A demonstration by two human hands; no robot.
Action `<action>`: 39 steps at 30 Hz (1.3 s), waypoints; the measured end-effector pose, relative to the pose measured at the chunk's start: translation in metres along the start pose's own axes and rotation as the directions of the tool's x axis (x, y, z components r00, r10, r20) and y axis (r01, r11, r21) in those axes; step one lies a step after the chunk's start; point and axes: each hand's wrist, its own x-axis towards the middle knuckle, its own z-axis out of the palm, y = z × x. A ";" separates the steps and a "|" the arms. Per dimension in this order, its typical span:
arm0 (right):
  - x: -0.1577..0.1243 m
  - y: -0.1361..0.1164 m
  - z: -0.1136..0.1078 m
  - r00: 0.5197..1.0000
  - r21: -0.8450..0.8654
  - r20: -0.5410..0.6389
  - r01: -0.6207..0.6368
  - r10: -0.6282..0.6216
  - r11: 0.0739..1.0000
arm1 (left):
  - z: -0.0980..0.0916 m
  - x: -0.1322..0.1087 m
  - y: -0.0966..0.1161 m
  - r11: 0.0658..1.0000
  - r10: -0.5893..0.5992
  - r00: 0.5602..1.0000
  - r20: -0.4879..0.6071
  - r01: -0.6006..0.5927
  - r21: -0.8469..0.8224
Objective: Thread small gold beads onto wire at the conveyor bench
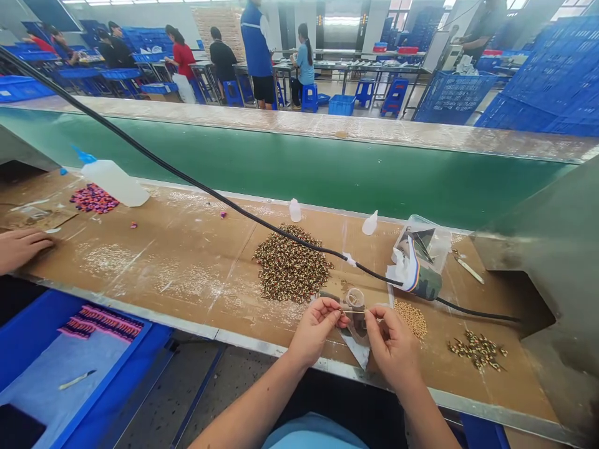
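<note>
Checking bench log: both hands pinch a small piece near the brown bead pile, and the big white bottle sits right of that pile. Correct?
Wrong: the head view shows the big white bottle left of the brown bead pile, not right. The left hand and right hand do pinch a small piece.

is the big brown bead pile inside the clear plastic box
No, the bead pile lies loose on the bench, left of the clear box.
</note>
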 end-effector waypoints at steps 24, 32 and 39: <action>0.010 0.014 0.003 0.990 -0.276 -0.023 0.131 -0.143 0.952 | -0.003 0.000 -0.002 1.000 0.020 1.000 0.020 -0.020 0.001; 0.009 0.021 0.012 0.989 -0.319 -0.009 0.135 -0.145 0.938 | -0.003 0.000 -0.001 1.000 0.024 0.999 0.024 -0.024 0.002; 0.005 0.016 0.002 0.991 -0.018 -0.055 -0.125 0.123 0.992 | -0.003 0.000 -0.003 1.000 0.023 1.000 0.015 -0.023 0.003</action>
